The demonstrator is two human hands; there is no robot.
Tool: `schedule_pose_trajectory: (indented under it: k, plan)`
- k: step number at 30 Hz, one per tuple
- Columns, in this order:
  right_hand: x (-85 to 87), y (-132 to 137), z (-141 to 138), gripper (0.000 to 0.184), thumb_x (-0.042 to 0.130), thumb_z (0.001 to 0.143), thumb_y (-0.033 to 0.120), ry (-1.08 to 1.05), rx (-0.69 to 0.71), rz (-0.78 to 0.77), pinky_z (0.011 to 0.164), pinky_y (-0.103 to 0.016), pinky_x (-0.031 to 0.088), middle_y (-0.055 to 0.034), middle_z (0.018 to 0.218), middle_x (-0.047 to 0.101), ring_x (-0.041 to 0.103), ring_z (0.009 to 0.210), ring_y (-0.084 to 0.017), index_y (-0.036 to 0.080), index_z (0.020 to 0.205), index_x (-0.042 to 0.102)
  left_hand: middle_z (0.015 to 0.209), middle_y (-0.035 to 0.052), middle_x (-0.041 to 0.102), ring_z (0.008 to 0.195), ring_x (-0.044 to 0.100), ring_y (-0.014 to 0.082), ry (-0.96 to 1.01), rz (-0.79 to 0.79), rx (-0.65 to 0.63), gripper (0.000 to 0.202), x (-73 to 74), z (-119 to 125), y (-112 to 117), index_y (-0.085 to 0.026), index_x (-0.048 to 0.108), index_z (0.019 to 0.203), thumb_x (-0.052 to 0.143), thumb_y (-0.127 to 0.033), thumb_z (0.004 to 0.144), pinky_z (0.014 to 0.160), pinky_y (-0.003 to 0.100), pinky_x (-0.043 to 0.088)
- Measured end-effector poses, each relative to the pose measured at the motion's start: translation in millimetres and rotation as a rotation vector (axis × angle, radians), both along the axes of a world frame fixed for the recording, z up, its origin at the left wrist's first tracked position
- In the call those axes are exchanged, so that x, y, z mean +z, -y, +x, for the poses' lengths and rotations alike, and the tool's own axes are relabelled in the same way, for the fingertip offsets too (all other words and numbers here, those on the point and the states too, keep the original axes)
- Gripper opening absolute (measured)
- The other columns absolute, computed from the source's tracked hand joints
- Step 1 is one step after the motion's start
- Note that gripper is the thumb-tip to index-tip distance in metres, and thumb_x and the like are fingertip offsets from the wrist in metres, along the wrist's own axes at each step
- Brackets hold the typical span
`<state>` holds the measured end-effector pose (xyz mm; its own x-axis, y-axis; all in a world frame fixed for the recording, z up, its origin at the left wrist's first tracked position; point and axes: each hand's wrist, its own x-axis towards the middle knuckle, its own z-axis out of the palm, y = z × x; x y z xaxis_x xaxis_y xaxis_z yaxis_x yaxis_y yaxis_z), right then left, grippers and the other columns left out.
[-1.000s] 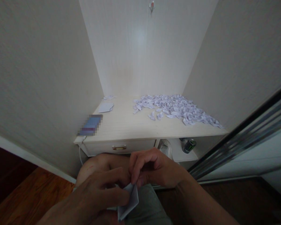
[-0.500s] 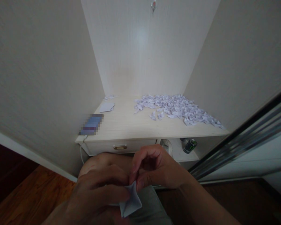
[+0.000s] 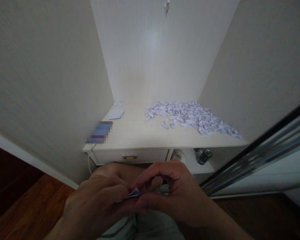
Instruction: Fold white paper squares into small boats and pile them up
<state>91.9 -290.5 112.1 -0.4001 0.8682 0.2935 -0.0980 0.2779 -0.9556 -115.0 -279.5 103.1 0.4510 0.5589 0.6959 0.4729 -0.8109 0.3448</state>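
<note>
A small folded white paper (image 3: 134,193) is pinched between my two hands, above my lap. My left hand (image 3: 97,200) grips it from the left, fingers closed over most of it. From the right, the thumb and index finger of my right hand (image 3: 167,190) press on its other end. Only a small pointed part of the paper shows; the rest is hidden by the fingers. On the desk (image 3: 135,133) beyond lie a large heap of folded paper pieces (image 3: 190,115) at the right and a stack of flat white paper sheets (image 3: 116,114) at the left.
A blurred-out phone-like device (image 3: 99,132) with a white cable (image 3: 89,163) lies at the desk's left edge. Below are a drawer with a metal handle (image 3: 129,156) and an open shelf holding a dark can (image 3: 204,157). Side walls and a sliding-door track (image 3: 240,160) close in the space.
The paper was standing open like a small pocket; now it is flatter and mostly covered by my fingers. My right hand has lowered slightly, and my left fingers have shifted. The view has moved slightly.
</note>
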Motion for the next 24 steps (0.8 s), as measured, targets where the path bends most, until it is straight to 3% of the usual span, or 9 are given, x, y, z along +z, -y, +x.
schedule_pose_trajectory:
  k: [4, 7, 11, 14, 18, 24]
  plan:
    - [2.8, -1, -2, 0.008, 0.077, 0.078, 0.015, 0.066, -0.060, 0.001, 0.060, -0.019, 0.050, -0.0005, 0.071, 0.072, 0.063, 0.063, -0.010, 0.017, 0.086, 0.077, 0.056, -0.0044, 0.069, 0.048, 0.065, 0.0114, 0.090, -0.083, 0.041, 0.029, 1.9, 5, -2, -0.026, 0.070, 0.066, 0.077, -0.052, 0.075, 0.051, 0.017, 0.053]
    - [-2.8, -5, -5, 0.005, 0.074, 0.080, 0.017, 0.041, -0.121, -0.072, 0.056, -0.018, 0.049, 0.0001, 0.069, 0.071, 0.063, 0.061, -0.010, 0.018, 0.084, 0.077, 0.058, -0.0051, 0.070, 0.049, 0.066, 0.0123, 0.225, -0.250, 0.085, 0.028, -4.4, 10, -2, -0.025, 0.069, 0.070, 0.086, -0.046, 0.065, 0.051, 0.018, 0.054]
    - [-14.4, -13, -8, 0.008, 0.078, 0.076, 0.020, -0.099, -0.217, -0.151, 0.061, -0.020, 0.053, 0.0000, 0.075, 0.073, 0.066, 0.067, -0.011, 0.019, 0.084, 0.075, 0.072, -0.0009, 0.075, 0.053, 0.069, 0.0148, 0.396, -0.609, 0.095, 0.026, -18.5, 14, -2, -0.023, 0.069, 0.087, 0.084, -0.037, 0.070, 0.047, 0.019, 0.055]
    - [-18.5, -17, -10, 0.010, 0.080, 0.073, 0.019, -0.112, -0.282, -0.124, 0.065, -0.021, 0.054, -0.0005, 0.077, 0.074, 0.068, 0.070, -0.011, 0.019, 0.082, 0.075, 0.062, -0.0023, 0.070, 0.050, 0.069, 0.0158, 0.505, -0.793, 0.099, 0.024, -23.1, 16, -3, -0.020, 0.069, 0.089, 0.080, -0.036, 0.074, 0.047, 0.021, 0.057]
    - [-18.5, -16, -11, 0.010, 0.080, 0.073, 0.020, -0.068, -0.314, -0.092, 0.066, -0.022, 0.055, -0.0014, 0.076, 0.075, 0.069, 0.070, -0.012, 0.019, 0.081, 0.075, 0.064, -0.0003, 0.072, 0.054, 0.070, 0.0166, 0.557, -0.820, 0.163, 0.025, -23.5, 20, -3, -0.019, 0.072, 0.086, 0.081, -0.038, 0.072, 0.051, 0.023, 0.059]
    - [-18.3, -16, -13, 0.009, 0.078, 0.073, 0.019, -0.029, -0.387, -0.053, 0.069, -0.025, 0.057, -0.0023, 0.078, 0.075, 0.070, 0.073, -0.014, 0.019, 0.081, 0.075, 0.076, 0.0030, 0.075, 0.065, 0.073, 0.0183, 0.473, -0.807, 0.240, 0.028, -25.9, 19, -1, -0.021, 0.074, 0.093, 0.079, -0.042, 0.074, 0.058, 0.024, 0.060]
